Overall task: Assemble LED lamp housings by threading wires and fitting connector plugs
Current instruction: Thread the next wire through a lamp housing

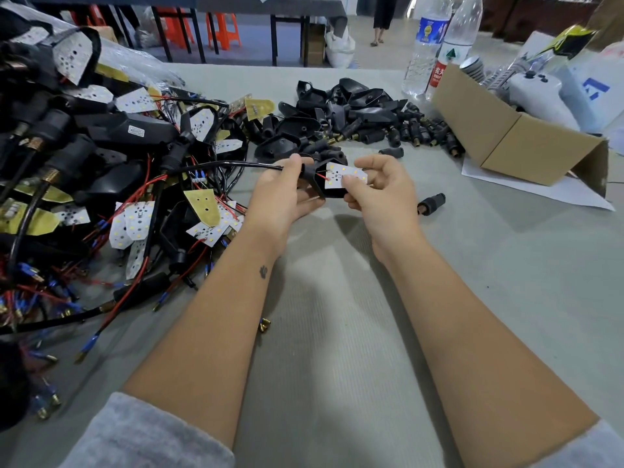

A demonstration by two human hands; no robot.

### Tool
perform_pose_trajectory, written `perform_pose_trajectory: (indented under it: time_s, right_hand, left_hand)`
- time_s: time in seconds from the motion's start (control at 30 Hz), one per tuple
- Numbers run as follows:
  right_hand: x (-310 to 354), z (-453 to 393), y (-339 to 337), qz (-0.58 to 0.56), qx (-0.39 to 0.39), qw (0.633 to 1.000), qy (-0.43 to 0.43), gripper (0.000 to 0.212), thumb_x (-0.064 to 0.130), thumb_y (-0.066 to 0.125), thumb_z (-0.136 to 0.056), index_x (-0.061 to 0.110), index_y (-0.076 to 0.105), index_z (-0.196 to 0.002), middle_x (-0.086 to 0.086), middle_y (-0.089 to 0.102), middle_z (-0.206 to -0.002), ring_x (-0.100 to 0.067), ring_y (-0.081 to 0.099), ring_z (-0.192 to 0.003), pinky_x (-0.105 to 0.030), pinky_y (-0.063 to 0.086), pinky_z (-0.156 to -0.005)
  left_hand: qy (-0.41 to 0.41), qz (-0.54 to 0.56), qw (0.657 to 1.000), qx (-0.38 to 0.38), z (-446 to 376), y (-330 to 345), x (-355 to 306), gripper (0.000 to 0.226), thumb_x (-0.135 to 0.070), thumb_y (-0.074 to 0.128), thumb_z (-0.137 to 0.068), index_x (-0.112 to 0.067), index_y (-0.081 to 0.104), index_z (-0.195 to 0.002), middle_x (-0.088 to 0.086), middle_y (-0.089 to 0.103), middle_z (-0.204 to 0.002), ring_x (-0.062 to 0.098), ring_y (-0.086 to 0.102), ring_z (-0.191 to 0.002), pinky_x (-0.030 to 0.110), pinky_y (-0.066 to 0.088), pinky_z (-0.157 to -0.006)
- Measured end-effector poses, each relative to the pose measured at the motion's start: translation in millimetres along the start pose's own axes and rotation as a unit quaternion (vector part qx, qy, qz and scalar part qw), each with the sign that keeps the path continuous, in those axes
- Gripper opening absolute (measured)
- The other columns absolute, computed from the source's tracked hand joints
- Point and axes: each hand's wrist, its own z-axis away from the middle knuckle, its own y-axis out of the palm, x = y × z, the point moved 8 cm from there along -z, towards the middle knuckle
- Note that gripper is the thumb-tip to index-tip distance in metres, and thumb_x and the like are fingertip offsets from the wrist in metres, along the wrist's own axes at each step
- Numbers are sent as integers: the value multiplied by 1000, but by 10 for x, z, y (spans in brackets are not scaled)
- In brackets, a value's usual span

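Much of the black lamp housing [315,184] was hidden behind the fingers of both hands and the white LED board [344,177] that lay across its open face; whether the board was seated or only resting there could not be told. The red wires [322,177] at the board's left edge were too small to trace. The large heap of wired lamps [101,170] to the left ran out of view at the picture's edge, and its tangle could not be sorted into separate pieces.

The housing was held above the grey table [337,315], between the two hands, which were close together. The left hand [283,194] gripped the housing's neck, thumb on top, where the black cable [229,165] entered it. The right hand [378,194] pinched the board's right end between thumb and forefinger.

Beyond the hands lay a pile of empty housings and plugs [354,116]. A single plug [432,204] lay just right of the right hand.
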Motion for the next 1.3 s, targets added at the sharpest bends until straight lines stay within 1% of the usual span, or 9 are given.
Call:
perform_pose_trajectory:
  time_s: [0.13, 0.27, 0.4, 0.53, 0.63, 0.7, 0.83, 1.13, 1.3]
  right_hand:
    - [13, -2, -20, 52, -23, 998, -28, 24, 5, 69, -85, 26, 56, -87, 4, 64, -77, -7, 57, -64, -25, 49, -69]
    - [61, -5, -62, 136, -54, 987, -66, 25, 14, 74, -78, 30, 56, -78, 12, 59, -82, 7, 50, -63, -9, 39, -61]
    - [115, 11, -111, 160, -86, 980, -85, 22, 21, 79, -74, 31, 60, -82, 7, 50, -98, 17, 45, -78, -1, 34, -68]
    - [77, 13, -75, 114, -63, 990, -56, 29, 17, 77, -76, 26, 58, -96, 2, 57, -104, 3, 50, -80, -8, 39, -69]
    - [27, 20, 1, 63, -13, 998, -14, 18, 16, 72, -83, 26, 61, -93, 6, 64, -95, 4, 56, -72, -9, 44, -59]
    - [0, 23, 37, 65, 8, 998, 5, 14, 18, 67, -86, 25, 62, -97, 2, 67, -96, -6, 59, -74, -15, 44, -59]
    - [-19, 24, 89, 27, 42, 998, 27, 17, 26, 63, -91, 20, 65, -107, 1, 69, -96, -7, 62, -64, -17, 45, -56]
    - [14, 30, 38, -33, 23, 999, 8, 5, 12, 66, -92, 14, 69, -95, -2, 70, -84, -7, 63, -63, -19, 52, -60]
    - [91, 81, 144, 79, 58, 994, -55, 12, 20, 71, -88, 13, 62, -86, -6, 69, -76, -10, 59, -47, -20, 47, -48]
  left_hand:
    - [4, -29, 1000, -7, 0, 1, -10, 29, -29, 40, -105, -17, 64, -93, 2, 71, -86, 12, 68, -69, 22, 53, -57]
    - [7, -48, 999, 1, 5, 23, -12, 32, -30, 38, -106, -19, 63, -91, 0, 70, -84, 12, 68, -68, 19, 48, -50]
    - [24, -57, 998, 1, 8, 18, -16, 36, -34, 33, -107, -22, 62, -88, -2, 70, -85, 9, 67, -67, 19, 46, -50]
    - [33, -58, 998, -15, 0, -20, -20, 39, -37, 30, -107, -24, 63, -91, 1, 69, -93, 9, 66, -72, 21, 49, -55]
    - [32, -43, 998, -17, -1, -23, -20, 37, -38, 30, -107, -23, 62, -95, 6, 69, -100, 12, 66, -76, 22, 51, -57]
    - [34, -46, 998, -10, 2, -9, -20, 37, -38, 30, -107, -23, 61, -96, 10, 68, -105, 12, 67, -78, 23, 52, -58]
    - [48, -59, 997, -4, 2, -11, -37, 37, -37, 30, -107, -24, 62, -96, 2, 68, -96, 9, 68, -76, 24, 52, -60]
    - [53, -77, 996, 0, 2, 4, -46, 37, -38, 30, -106, -26, 63, -95, 0, 69, -94, 10, 67, -79, 25, 53, -62]
    - [62, -59, 995, -58, -11, -94, -90, 37, -35, 30, -107, -21, 60, -90, 0, 68, -83, 13, 67, -73, 29, 56, -66]
